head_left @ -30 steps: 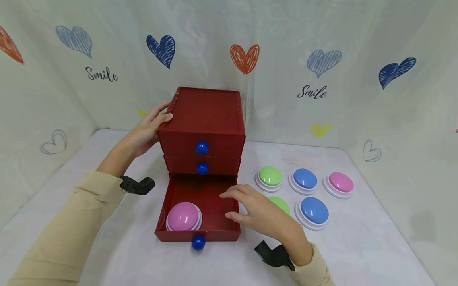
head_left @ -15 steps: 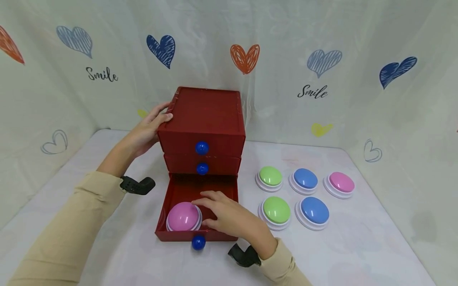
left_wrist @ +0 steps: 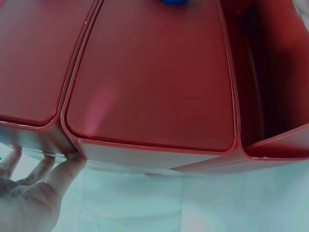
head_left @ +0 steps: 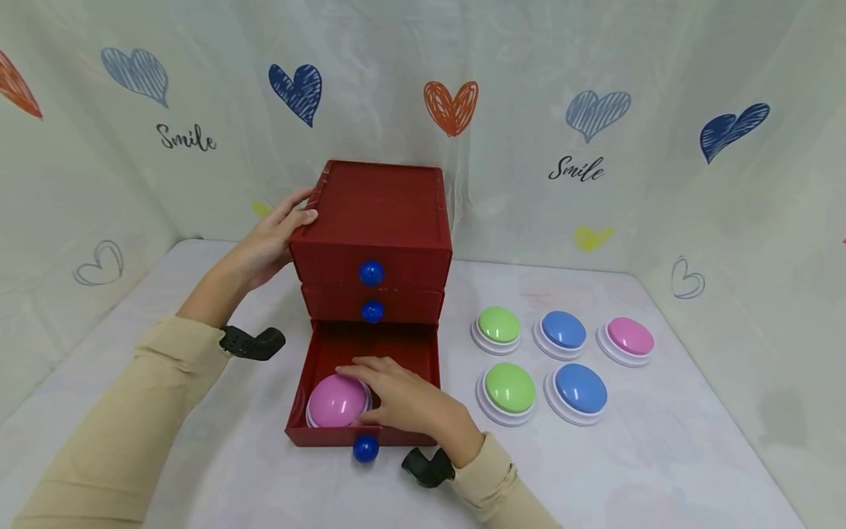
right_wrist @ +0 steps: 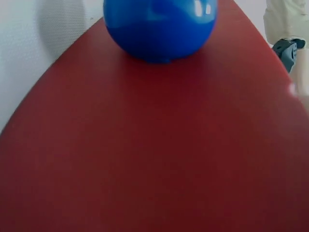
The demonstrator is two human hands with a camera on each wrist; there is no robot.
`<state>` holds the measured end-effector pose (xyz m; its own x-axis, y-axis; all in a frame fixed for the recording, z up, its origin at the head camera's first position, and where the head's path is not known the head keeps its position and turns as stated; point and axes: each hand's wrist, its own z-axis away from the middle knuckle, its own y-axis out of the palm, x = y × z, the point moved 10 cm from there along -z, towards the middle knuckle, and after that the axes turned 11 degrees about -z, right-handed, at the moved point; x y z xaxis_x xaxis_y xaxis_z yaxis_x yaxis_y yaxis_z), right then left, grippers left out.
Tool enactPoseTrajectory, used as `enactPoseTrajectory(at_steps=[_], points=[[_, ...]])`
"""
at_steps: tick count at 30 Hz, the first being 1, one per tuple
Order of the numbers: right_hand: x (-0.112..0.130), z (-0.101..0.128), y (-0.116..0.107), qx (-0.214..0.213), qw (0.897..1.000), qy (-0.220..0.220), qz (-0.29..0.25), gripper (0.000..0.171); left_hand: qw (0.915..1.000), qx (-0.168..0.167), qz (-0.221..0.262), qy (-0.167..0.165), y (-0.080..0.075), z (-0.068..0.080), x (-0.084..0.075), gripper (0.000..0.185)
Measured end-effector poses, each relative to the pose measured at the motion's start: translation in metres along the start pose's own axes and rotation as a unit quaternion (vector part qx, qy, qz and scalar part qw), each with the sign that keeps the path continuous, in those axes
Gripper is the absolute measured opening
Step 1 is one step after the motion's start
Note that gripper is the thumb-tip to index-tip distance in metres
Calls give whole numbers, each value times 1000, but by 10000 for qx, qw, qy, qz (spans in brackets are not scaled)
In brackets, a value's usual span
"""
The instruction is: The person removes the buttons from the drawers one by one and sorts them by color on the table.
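A red three-drawer box (head_left: 380, 206) stands on the table with its bottom drawer (head_left: 300, 393) pulled out. In that drawer's front left corner lies a pink push button (head_left: 335, 400) on a white base. My right hand (head_left: 396, 397) reaches into the drawer, its fingers curving round the button's back and right side, the thumb near its front right. My left hand (head_left: 271, 239) rests against the box's upper left side, thumb at the top edge. In the left wrist view its fingers (left_wrist: 65, 176) touch the side wall rather straight. The right wrist view shows a blue knob (right_wrist: 161, 26) without the hand.
Right of the box stand two green push buttons (head_left: 510, 388), two blue ones (head_left: 581, 389) and another pink one (head_left: 631, 336). The upper two drawers, with blue knobs (head_left: 372, 273), are closed. A curtain printed with hearts (head_left: 451, 108) hangs behind the table.
My right hand has moved left over the open drawer to the pink push button, uncovering the nearer green button. My left hand and the box have stayed in place.
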<state>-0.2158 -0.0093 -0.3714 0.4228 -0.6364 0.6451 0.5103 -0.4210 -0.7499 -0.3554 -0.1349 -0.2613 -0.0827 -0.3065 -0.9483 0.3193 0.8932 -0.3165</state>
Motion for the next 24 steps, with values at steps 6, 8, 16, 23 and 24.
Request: enactPoseTrajectory(at_steps=[6, 8, 16, 23, 24], points=[[-1, -7, 5, 156, 9994, -76, -315, 70, 10000, 27, -11, 14, 0, 0, -1, 58], [-1, -8, 7, 205, 9989, -104, -403, 70, 10000, 35, -34, 19, 0, 0, -1, 59], [-3, -15, 14, 382, 9971, -138, -638, 72, 10000, 48, -4, 32, 1, 0, -1, 58], [-7, -18, 16, 411, 9974, 49, -598, 77, 10000, 45, 39, 9, 1, 0, 0, 58], [-7, -18, 16, 416, 9975, 60, -576, 77, 10000, 51, 21, 9, 1, 0, 0, 58]])
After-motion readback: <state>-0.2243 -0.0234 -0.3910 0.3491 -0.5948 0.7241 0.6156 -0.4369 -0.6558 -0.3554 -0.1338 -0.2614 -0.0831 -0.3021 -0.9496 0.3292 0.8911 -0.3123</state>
